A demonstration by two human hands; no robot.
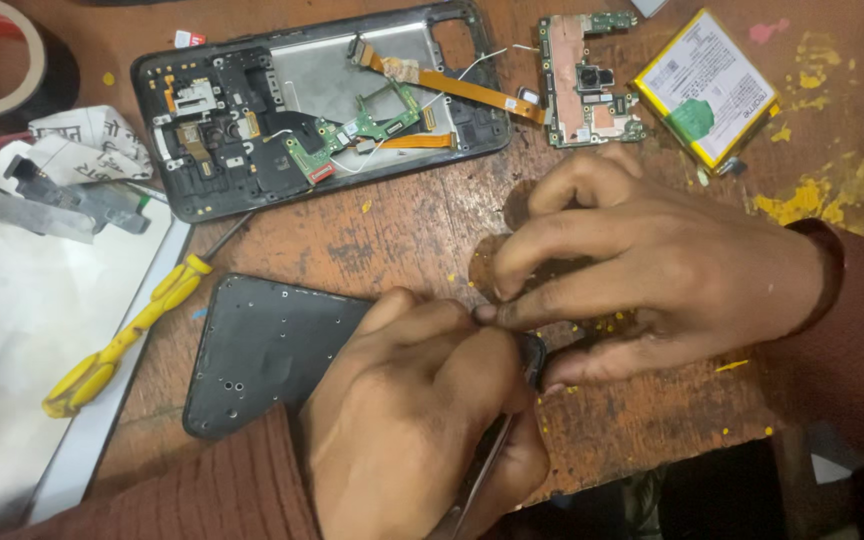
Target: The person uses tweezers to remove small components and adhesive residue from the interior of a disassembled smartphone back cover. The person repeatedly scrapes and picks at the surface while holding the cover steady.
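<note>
My left hand (412,410) sits at the near table edge, fingers closed around thin metal tweezers (482,470) whose tips are hidden. My right hand (652,270) rests just beyond it, its fingertips pinching a small dark part (534,355) where the two hands meet; the part is mostly hidden. Under my left wrist lies a dark phone back cover (252,350). Farther back lies an opened phone frame (322,110) with orange flex cables and a green board.
A loose circuit board (587,85) and a yellow-edged battery (707,85) lie at the back right. A yellow screwdriver (122,340) lies at the left beside a white sheet (22,330). A tape roll (2,60) sits in the back left corner. Yellow paint flecks mark the wooden table (402,230).
</note>
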